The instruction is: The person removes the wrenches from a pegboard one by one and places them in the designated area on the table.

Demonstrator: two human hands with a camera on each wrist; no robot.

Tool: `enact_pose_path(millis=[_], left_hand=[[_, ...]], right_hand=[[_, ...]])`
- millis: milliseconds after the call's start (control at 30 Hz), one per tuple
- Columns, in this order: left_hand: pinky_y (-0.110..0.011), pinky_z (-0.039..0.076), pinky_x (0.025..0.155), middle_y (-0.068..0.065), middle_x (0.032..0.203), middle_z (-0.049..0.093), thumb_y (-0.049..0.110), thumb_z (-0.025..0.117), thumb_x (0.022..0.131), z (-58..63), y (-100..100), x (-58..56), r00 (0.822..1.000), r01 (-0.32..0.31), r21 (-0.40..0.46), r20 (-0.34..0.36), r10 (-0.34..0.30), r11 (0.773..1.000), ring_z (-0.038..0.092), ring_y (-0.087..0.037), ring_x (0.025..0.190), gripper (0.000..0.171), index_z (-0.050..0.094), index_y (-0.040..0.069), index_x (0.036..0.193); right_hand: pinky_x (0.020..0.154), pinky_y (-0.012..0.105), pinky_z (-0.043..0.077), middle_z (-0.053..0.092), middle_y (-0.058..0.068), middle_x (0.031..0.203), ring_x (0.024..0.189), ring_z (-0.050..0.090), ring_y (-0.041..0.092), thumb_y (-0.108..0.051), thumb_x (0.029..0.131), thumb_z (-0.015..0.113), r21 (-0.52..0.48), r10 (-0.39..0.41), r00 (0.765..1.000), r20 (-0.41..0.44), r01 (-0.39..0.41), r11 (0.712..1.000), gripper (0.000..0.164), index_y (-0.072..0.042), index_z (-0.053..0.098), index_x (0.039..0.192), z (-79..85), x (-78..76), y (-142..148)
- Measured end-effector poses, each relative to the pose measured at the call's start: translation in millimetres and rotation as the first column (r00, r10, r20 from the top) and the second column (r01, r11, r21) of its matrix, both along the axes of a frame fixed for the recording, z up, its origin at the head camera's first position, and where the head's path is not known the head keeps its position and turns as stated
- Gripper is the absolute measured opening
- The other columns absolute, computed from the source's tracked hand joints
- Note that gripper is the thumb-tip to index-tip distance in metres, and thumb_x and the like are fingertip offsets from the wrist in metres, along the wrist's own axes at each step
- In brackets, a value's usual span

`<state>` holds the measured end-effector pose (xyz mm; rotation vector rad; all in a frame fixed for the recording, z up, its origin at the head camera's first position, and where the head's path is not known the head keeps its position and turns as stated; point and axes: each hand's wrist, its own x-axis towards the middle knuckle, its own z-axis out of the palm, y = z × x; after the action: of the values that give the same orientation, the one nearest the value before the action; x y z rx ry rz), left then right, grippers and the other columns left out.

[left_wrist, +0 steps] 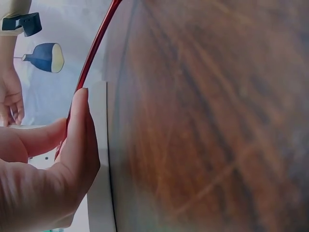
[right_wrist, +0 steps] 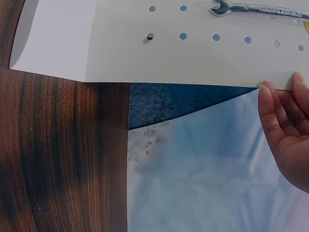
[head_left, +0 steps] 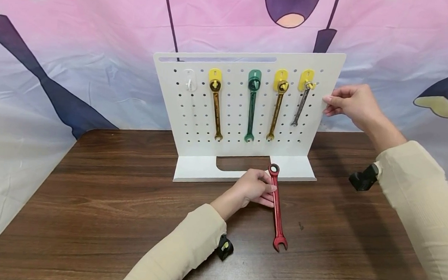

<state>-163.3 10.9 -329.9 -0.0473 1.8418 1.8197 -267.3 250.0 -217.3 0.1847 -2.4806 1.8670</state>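
Observation:
My left hand (head_left: 255,187) pinches a red combination wrench (head_left: 277,209) near its ring end, thumb on one side and fingers behind. The wrench is held above the table, its open end towards me. In the left wrist view the same red wrench (left_wrist: 94,53) shows edge-on between thumb and fingers. My right hand (head_left: 353,105) pinches the right edge of a white pegboard stand (head_left: 234,110). On the board hang a gold wrench (head_left: 216,111), a green wrench (head_left: 251,111), another gold wrench (head_left: 276,113) and a small silver wrench (head_left: 301,105). A white hook (head_left: 189,81) at the left holds nothing.
The pegboard's white base (head_left: 194,168) rests on a dark wood table (head_left: 125,211). Behind it hangs a pink and blue printed cloth (head_left: 98,40). A black wrist camera (head_left: 363,178) sits on the right sleeve and another camera (head_left: 224,247) on the left.

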Motion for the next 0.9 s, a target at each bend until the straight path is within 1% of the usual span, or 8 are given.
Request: enact_pose_path(millis=[167,333,567,733,900], left_hand=[[-0.04,0.058,0.061,-0.012,0.066,0.054,-0.012,0.054,0.085,-2.1,1.9,1.2,0.999,0.012,-0.001,0.035,-0.012,1.0,0.056,-0.018,0.05,0.014,0.047,-0.001,0.08],[-0.039,0.058,0.061,-0.012,0.066,0.055,-0.013,0.054,0.084,-4.6,3.1,2.0,0.998,0.026,-0.008,0.065,-0.025,1.0,0.056,-0.019,0.05,0.018,0.046,0.0,0.075],[-0.037,0.058,0.063,-0.012,0.067,0.055,-0.014,0.054,0.084,-4.4,2.4,3.9,0.995,0.029,-0.039,0.099,-0.025,0.999,0.056,-0.019,0.05,0.018,0.047,-0.001,0.074],[-0.036,0.058,0.064,-0.014,0.065,0.055,-0.014,0.054,0.083,-3.8,2.0,6.0,0.992,0.053,-0.063,0.121,-0.045,0.997,0.057,-0.019,0.05,0.017,0.048,-0.002,0.074],[-0.037,0.058,0.065,-0.015,0.064,0.055,-0.016,0.051,0.084,-4.3,1.9,7.4,0.989,0.07,-0.054,0.133,-0.063,0.996,0.057,-0.02,0.051,0.018,0.049,-0.003,0.071]], right_hand=[[0.059,0.028,0.057,0.065,0.004,0.066,0.056,0.063,0.015,-0.008,0.083,0.065,-0.004,0.003,1.0,0.004,-0.003,1.0,0.01,-0.008,0.069,0.074,0.6,-0.4,0.1],[0.059,0.028,0.057,0.065,0.003,0.066,0.056,0.063,0.015,-0.009,0.084,0.065,0.015,-0.001,1.0,0.003,0.001,1.0,0.01,-0.008,0.069,0.074,1.1,0.0,0.3],[0.058,0.026,0.057,0.065,0.003,0.066,0.056,0.063,0.015,-0.007,0.084,0.064,0.016,-0.001,1.0,0.005,0.001,1.0,0.011,-0.008,0.068,0.073,1.5,-0.4,-0.6],[0.057,0.026,0.057,0.065,0.003,0.066,0.056,0.063,0.015,-0.007,0.084,0.064,0.019,-0.002,1.0,0.005,0.002,1.0,0.011,-0.007,0.068,0.073,1.5,-0.5,-0.3],[0.057,0.026,0.057,0.065,0.003,0.066,0.056,0.063,0.015,-0.008,0.084,0.064,0.03,-0.002,1.0,0.01,0.001,1.0,0.011,-0.008,0.068,0.074,1.7,-0.2,0.1]])
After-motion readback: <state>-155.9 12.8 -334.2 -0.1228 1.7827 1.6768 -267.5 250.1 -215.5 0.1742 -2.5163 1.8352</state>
